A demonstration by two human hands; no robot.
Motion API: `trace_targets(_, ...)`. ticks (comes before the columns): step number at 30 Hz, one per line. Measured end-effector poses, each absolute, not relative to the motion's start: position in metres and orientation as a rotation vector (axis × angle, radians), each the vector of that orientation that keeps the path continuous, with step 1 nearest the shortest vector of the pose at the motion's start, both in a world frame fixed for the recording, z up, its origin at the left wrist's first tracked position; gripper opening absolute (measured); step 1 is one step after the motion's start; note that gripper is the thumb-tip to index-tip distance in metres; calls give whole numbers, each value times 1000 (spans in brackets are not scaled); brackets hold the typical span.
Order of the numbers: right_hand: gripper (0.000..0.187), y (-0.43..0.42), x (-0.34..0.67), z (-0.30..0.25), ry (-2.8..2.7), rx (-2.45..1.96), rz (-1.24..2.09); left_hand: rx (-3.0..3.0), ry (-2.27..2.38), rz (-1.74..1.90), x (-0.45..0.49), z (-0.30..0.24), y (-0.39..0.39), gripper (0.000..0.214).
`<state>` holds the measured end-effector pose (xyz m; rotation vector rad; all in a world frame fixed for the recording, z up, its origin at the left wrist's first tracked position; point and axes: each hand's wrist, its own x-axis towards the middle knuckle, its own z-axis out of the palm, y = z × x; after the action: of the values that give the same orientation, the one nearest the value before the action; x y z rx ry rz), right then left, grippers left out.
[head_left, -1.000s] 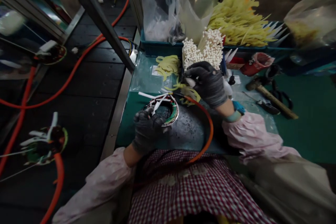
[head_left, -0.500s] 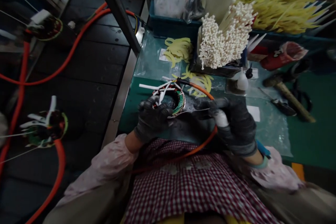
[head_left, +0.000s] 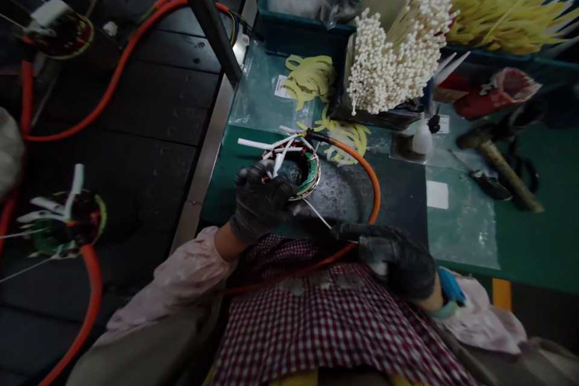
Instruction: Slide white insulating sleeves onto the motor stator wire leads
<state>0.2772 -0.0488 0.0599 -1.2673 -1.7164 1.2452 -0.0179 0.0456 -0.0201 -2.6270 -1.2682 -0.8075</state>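
Note:
A round motor stator [head_left: 313,176] with copper windings, a green ring and white sleeved leads sits on a dark mat near the bench's front edge. My left hand [head_left: 265,199], in a dark grey glove, grips its near left side. From the stator's lower rim a thin white cord [head_left: 319,215] runs tight to my right hand [head_left: 391,258], also gloved. Those right fingers are closed on the cord, low and to the right, by the apron. An orange cable [head_left: 376,187] leaves the stator's top and loops round to the right, passing beneath the right hand.
Behind stand a box of white-tipped sticks [head_left: 398,60] and a heap of yellow strips [head_left: 502,3]. Loose yellow pieces [head_left: 312,78], a small white bottle [head_left: 422,139] and a hammer [head_left: 506,172] lie nearer. More wired stators [head_left: 67,223] hang at left beside a dark conveyor [head_left: 154,132].
My right hand has moved down and toward my body, and the cord now slants downward from the stator. My left hand stays on the stator.

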Motion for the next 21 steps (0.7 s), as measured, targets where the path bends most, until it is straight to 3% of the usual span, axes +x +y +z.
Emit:
trace_targets(4,24,-42,277,65,-1774,-1144,1260,-2663,-1274,-805,-18,-17,46,31)
trace_targets(11,33,-47,290,62,-1971,-1037,1144,-2664,-1337,-704,-19,-20,45,32)
trace_targets(16,36,-31,277,36,-2161,-884,846,-2778,-1336,-819,-22,-21,46,31)
trace_targets(21,33,8,243,3,-2129,-1193,557,-2937,-1399,-878,-28,-17,52,33)
